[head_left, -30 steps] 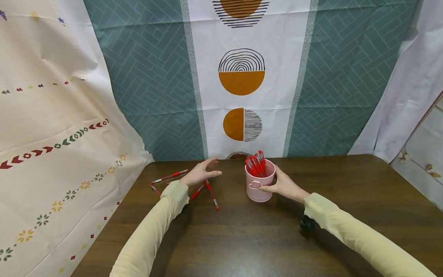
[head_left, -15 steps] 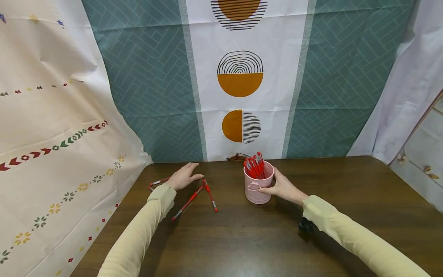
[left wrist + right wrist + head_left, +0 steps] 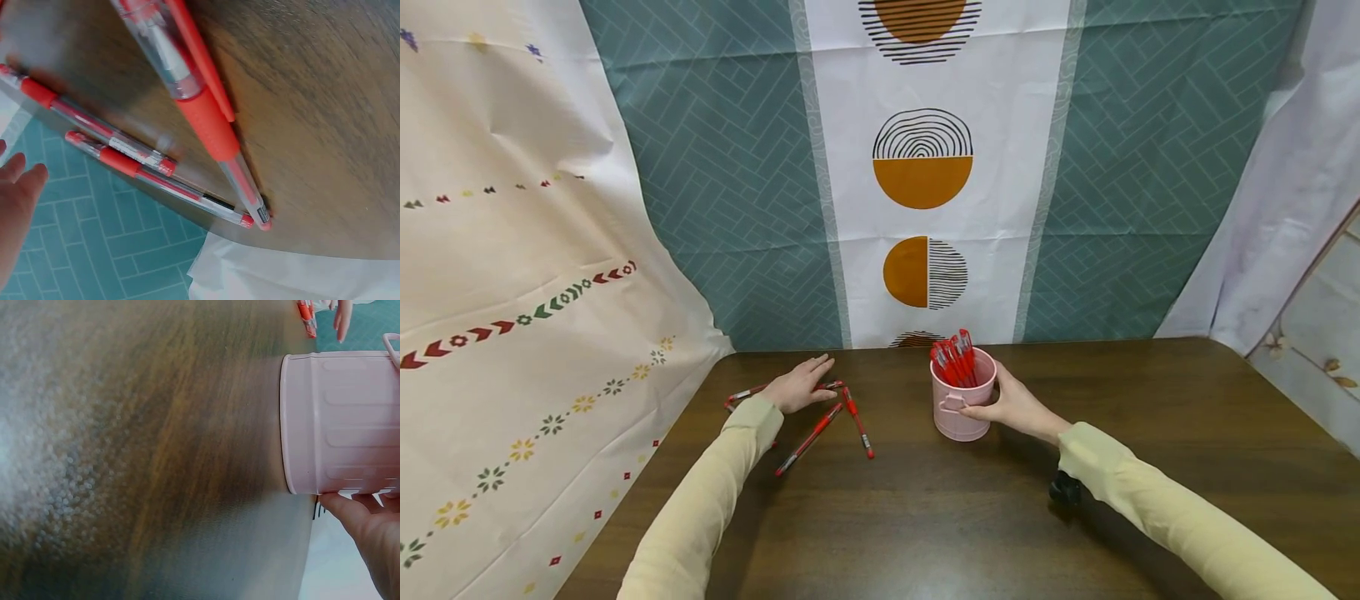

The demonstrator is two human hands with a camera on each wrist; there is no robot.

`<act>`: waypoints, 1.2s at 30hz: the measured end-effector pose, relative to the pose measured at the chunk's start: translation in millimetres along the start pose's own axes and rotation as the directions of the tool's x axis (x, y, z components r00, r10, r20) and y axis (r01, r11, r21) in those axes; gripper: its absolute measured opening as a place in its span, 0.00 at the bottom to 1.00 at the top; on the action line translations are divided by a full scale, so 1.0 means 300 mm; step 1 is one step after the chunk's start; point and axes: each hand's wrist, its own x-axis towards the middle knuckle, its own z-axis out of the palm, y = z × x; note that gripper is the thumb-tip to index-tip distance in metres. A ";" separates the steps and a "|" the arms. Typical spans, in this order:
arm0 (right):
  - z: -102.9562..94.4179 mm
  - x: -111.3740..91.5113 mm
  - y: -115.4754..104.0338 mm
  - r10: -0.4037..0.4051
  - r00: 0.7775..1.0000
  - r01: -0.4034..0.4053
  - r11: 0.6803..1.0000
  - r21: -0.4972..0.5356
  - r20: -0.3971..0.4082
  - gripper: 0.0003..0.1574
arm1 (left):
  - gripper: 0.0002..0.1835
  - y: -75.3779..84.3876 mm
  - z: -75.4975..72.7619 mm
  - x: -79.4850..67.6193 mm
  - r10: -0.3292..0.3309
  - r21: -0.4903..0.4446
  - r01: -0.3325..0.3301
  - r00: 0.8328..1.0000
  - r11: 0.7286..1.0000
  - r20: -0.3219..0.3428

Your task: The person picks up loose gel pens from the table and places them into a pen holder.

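Slim clear-and-red plastic pens point(image 3: 808, 440): several, loose on the brown wood-grain table point(image 3: 925, 525); probably light, stiff, apt to roll; best pinched at the red mid-barrel sleeve. Left hand point(image 3: 796, 390): over them, fingers spread, nothing visibly held. Pink cylindrical bucket point(image 3: 953, 422): upright, right of these, red pens point(image 3: 953, 360) inside; likely light, rigid, smooth; right hand point(image 3: 1021, 408) grips its side.

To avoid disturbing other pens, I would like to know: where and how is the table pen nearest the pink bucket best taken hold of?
Probably pinch the pen across its near half, the left hand coming from above. It lies flat on the table, slender, with its near end free, while its far end is close to other pens.
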 end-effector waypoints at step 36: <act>0.002 -0.003 -0.003 -0.011 1.000 0.011 1.000 0.013 -0.007 0.57 | 0.26 -0.045 0.082 0.060 0.034 0.038 -0.038 0.996 0.999 0.084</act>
